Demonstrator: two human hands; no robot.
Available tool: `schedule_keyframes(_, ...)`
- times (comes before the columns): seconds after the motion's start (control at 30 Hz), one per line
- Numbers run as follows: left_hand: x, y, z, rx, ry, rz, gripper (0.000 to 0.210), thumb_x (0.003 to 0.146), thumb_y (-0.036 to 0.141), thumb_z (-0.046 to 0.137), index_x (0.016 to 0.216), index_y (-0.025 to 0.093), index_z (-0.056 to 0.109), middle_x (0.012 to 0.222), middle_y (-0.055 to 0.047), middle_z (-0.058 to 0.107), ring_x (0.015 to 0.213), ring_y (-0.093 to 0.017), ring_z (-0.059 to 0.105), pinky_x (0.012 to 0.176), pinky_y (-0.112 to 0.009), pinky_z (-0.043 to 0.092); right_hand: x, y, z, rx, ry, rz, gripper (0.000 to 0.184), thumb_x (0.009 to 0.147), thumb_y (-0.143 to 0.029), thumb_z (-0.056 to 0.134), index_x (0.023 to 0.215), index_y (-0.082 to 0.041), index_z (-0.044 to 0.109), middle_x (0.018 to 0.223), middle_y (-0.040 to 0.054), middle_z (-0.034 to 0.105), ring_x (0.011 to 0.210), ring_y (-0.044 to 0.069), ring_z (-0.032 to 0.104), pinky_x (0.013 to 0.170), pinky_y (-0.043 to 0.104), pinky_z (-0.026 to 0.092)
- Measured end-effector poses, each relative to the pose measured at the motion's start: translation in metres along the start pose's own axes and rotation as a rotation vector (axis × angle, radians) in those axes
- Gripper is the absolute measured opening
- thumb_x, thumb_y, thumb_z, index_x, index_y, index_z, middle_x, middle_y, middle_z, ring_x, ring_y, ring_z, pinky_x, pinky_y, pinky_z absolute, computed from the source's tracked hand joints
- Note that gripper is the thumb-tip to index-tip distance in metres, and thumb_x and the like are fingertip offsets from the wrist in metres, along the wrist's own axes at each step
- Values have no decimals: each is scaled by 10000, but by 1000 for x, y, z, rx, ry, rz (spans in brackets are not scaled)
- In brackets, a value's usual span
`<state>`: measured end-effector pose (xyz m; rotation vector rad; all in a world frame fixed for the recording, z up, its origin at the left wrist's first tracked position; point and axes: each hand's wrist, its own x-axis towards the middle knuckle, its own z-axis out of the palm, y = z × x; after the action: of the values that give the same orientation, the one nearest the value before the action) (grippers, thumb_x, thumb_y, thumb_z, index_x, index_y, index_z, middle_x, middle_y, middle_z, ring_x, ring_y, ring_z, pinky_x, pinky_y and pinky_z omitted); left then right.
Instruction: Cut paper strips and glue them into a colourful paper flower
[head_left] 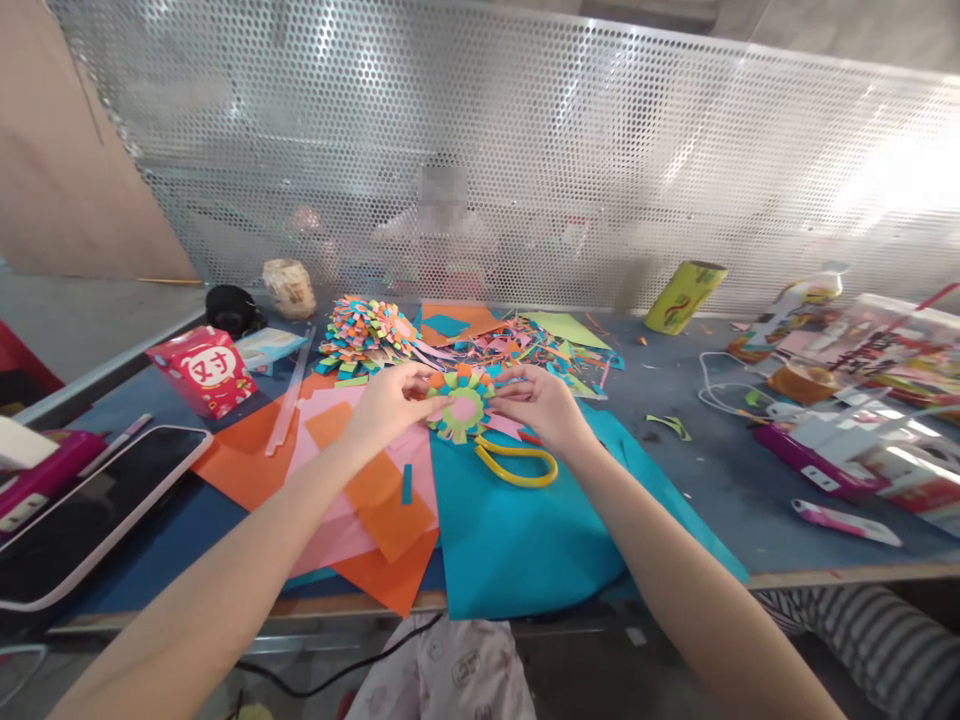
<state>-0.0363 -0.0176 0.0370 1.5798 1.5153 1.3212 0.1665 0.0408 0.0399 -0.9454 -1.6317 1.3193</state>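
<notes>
Between my two hands I hold a paper flower [463, 408] with a pink centre and rings of green, orange and blue petals. My left hand [401, 395] pinches its left edge, and my right hand [536, 400] grips the right edge. Just below the flower lie scissors with a yellow handle [517, 470], resting on a blue paper sheet [517, 560]; their blades are mostly hidden. Pink paper [330, 490] and orange paper strips [390, 500] lie under and beside my left forearm. Behind my left hand is a pile of finished-looking paper flowers [367, 335].
Paper scraps [517, 340] lie heaped behind the flower. At left are a red snack bag [206, 370] and a phone [105, 510]. A yellow tube [684, 297], a pink-and-white cutter [846, 522] and a clear container [892, 340] stand or lie at right. A perforated metal screen [540, 150] closes off the back.
</notes>
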Motion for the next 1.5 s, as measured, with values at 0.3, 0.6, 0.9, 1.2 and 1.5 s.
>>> schedule_keyframes(0.3, -6, 12, 0, -44, -83, -45, 486, 529, 391, 802, 906, 161, 599, 638, 20, 624, 575, -146, 619, 530, -239, 472, -3, 1, 3, 56, -179, 165, 373, 482, -256, 825, 789, -187, 626, 644, -53, 617, 550, 66, 569, 471, 171, 425)
schedule_keyframes(0.6, -1, 12, -3, -315, 5, -234, 563, 699, 486, 669, 1192, 234, 566, 1140, -78, 660, 925, -201, 659, 710, -263, 516, -3, 2, 2, 206, -94, 188, 441, 377, -310, 864, 691, -196, 577, 654, -61, 629, 568, 77, 585, 520, 195, 456)
schedule_keyframes(0.9, 0, 7, -6, -248, -73, -115, 522, 520, 401, 819, 951, 153, 660, 893, -65, 709, 778, -174, 657, 697, -294, 533, -4, 1, 0, 211, -66, 171, 438, 413, -374, 847, 691, -193, 560, 660, -58, 621, 577, 76, 583, 547, 203, 479)
schedule_keyframes(1.2, -1, 9, -6, -78, 56, -3, 398, 551, 404, 786, 828, 144, 666, 938, -81, 709, 809, -196, 661, 710, -296, 532, -4, 2, 7, 35, -119, 54, 428, 437, -393, 825, 668, -209, 516, 652, -53, 598, 576, 111, 597, 521, 244, 529)
schedule_keyframes(1.5, -1, 7, -6, -3, 56, 101, 293, 637, 357, 728, 841, 159, 656, 878, -52, 711, 768, -171, 650, 733, -289, 531, -7, -1, 11, 11, -122, 40, 384, 491, -368, 801, 649, -217, 485, 655, -47, 593, 588, 130, 608, 526, 290, 562)
